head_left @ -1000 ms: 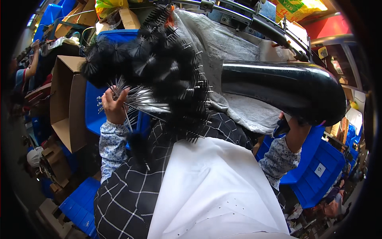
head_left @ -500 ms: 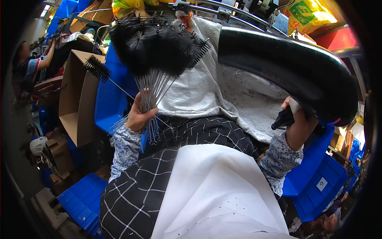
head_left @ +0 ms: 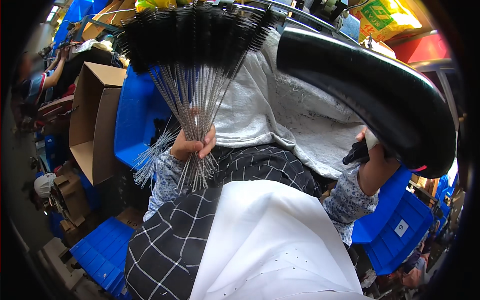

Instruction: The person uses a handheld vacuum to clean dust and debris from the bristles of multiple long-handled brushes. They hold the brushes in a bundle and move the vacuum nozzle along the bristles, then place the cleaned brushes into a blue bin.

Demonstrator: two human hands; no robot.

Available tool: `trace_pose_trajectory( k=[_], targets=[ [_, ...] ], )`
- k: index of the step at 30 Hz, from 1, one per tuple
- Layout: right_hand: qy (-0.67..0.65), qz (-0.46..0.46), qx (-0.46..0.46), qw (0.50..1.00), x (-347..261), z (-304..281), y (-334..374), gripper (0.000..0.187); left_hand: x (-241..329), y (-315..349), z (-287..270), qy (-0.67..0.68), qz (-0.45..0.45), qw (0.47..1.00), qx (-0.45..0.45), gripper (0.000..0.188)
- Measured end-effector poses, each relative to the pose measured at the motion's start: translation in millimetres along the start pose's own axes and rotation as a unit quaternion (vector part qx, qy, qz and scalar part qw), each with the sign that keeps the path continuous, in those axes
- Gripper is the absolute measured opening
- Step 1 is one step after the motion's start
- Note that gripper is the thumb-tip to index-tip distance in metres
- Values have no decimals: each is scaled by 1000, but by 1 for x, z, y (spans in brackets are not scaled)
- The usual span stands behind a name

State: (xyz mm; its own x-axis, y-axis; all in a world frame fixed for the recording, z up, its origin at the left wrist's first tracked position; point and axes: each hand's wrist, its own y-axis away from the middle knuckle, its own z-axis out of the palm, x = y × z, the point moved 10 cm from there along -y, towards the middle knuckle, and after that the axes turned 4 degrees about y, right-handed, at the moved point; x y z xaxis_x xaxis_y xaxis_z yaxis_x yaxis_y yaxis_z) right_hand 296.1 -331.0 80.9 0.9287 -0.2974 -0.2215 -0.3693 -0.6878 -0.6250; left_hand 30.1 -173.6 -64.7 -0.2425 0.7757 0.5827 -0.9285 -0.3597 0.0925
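Note:
My left hand (head_left: 194,143) is closed round the wire stems of a bundle of wire-handled brushes (head_left: 192,42). Their black bristle heads fan out upward, and looped wire ends poke out below my fist. Beside that wrist, more looped wire handles (head_left: 150,161) stick out over the edge of a blue bin (head_left: 131,120). At the right, my right hand (head_left: 374,162) is curled round a dark object (head_left: 356,153), with something white at the thumb. A thick, glossy black curved tube (head_left: 370,85) covers part of that hand, so the held object's kind is unclear.
Grey-white cloth (head_left: 250,110) drapes over the work surface ahead. An open cardboard box (head_left: 102,130) stands at the left, with blue bins (head_left: 102,252) lower down and at the right (head_left: 400,230). Metal rods and a yellow bag (head_left: 382,20) are at the back. Another person (head_left: 37,82) works far left.
My left hand has shifted a little right, and the brush bundle has tipped so its stems show longer and its heads fan wider. The stray brush at its left no longer stands apart.

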Motion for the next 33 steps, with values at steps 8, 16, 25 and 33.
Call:
trace_pose_trajectory(
  k=[8, 16, 25, 33],
  targets=[
    [-52, -66, 58, 995, -17, -20, -12, 21, 12, 6, 47, 147, 38, 932, -328, 49],
    [-74, -22, 37, 996, -7, -18, -10, 21, 16, 20, 62, 172, 21, 902, -395, 71],
    [-440, 266, -11, 858, 22, 24, 11, 24, 32, 25, 20, 247, 111, 926, -264, 86],
    [-338, 227, -16, 913, 32, 21, 16, 20, 33, 24, 62, 241, 84, 921, -296, 85]
  ],
)
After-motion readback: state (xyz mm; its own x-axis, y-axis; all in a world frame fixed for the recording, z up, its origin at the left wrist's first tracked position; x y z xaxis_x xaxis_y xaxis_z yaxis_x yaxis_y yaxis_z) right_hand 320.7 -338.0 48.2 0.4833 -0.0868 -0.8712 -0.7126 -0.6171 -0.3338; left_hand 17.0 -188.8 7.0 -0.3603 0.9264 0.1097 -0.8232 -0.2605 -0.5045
